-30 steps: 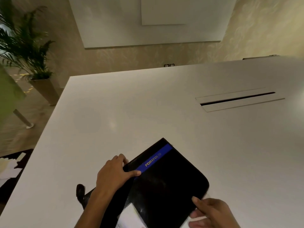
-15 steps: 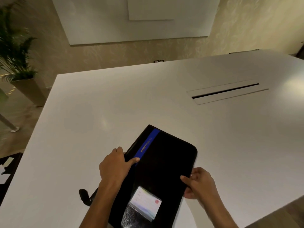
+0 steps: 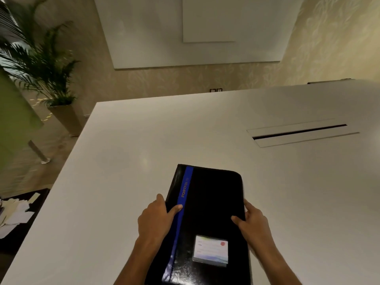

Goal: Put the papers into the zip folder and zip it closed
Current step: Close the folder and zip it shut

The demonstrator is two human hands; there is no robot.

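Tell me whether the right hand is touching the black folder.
Touching. The head view shows the right hand gripping the right edge of the black folder, thumb pressed on its cover, fingers along the side.

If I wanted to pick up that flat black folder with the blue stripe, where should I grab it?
Probably by its two long side edges, one hand from each side. The black folder lies flat and wide on the white table; the left hand and right hand already hold it there.
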